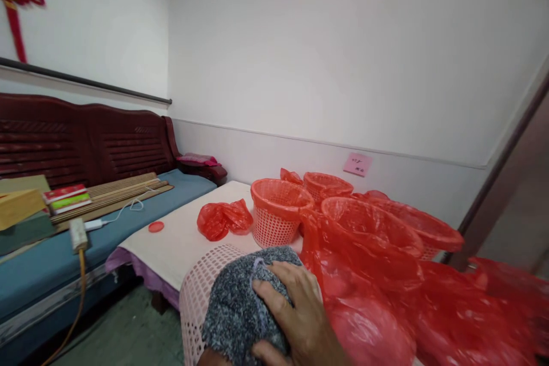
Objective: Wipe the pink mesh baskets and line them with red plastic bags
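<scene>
A fuzzy dark grey cloth (231, 303) with a pale purple loop lies against a light pink perforated plastic basket (195, 297) in front of me. My right hand (300, 309) comes from the lower right with its fingers curled over the cloth, gripping it. Of my left hand (213, 358), only a small part shows at the bottom edge beside the cloth; its fingers are hidden. Just beyond stands an upright basket (274, 229) with a red plastic bag folded over its rim. A crumpled red bag (223, 220) lies to its left.
Several more baskets lined with red bags (373, 223) crowd the right side of the table (180, 251). A small red lid (156, 227) lies near the table's left edge. On the left, a wooden bench (128, 154) holds books (68, 199) and a power strip (78, 234) with a cord.
</scene>
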### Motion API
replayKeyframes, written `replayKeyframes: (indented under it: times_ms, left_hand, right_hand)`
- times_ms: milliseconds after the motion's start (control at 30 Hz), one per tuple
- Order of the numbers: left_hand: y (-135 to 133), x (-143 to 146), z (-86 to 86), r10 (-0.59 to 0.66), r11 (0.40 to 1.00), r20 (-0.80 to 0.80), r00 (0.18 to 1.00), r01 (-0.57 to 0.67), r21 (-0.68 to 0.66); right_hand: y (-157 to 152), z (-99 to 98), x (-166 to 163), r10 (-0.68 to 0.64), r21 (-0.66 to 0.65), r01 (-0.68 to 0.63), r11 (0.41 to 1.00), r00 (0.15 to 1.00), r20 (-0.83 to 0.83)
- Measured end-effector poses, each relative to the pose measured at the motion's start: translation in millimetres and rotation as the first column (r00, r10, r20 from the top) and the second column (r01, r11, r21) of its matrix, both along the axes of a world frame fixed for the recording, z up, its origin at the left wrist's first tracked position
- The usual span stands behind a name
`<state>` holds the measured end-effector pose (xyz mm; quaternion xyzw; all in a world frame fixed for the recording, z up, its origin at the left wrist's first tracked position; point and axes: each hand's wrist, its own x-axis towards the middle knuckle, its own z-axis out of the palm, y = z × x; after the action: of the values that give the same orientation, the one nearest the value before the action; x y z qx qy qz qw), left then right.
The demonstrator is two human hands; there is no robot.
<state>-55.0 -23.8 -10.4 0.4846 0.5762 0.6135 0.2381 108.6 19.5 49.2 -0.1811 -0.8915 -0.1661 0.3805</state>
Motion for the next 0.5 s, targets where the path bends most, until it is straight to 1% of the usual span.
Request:
replayKeyframes:
  times_ms: [67,133,233,300,367,400,467,500]
  left_hand:
    - [5.8,-1.4,-0.7,-0.002,1.000,0.002,1.000,0.002,0.002]
    - [1.4,-6.0,-3.8,-0.016,1.000,-0.004,1.000,0.016,0.000]
    - [-14.0,-17.8,-11.0,-0.077,0.997,-0.044,0.996,0.077,0.001]
    - [-21.2,-23.9,-13.0,-0.136,0.986,-0.124,0.983,0.147,0.080]
    - [-23.9,-25.1,-9.0,-0.177,0.964,-0.206,0.962,0.211,0.161]
    - [-24.3,-24.0,-4.5,-0.175,0.960,-0.222,0.959,0.216,0.178]
    - [-25.6,-21.5,6.9,-0.145,0.971,-0.189,0.971,0.176,0.160]
    - [-27.0,-21.7,12.4,-0.116,0.980,-0.160,0.980,0.139,0.142]
  right_hand:
    - [1.4,4.0,3.0,-0.019,-0.046,0.020,0.999,0.999,0.026]
    - [4.9,3.3,5.3,-0.030,-0.099,0.035,0.994,0.998,0.051]
    - [16.1,-4.5,9.5,-0.037,-0.162,0.040,0.986,0.999,0.024]
    - [27.2,-13.3,13.3,-0.060,-0.182,0.052,0.982,0.997,-0.039]
    - [39.7,-24.6,17.6,-0.115,-0.205,0.090,0.975,0.987,-0.115]
    - [45.9,-30.9,19.8,-0.148,-0.220,0.111,0.969,0.976,-0.160]
    - [56.5,-44.2,24.0,-0.213,-0.285,0.137,0.949,0.943,-0.257]
    - [60.5,-50.9,26.0,-0.251,-0.340,0.141,0.930,0.918,-0.306]
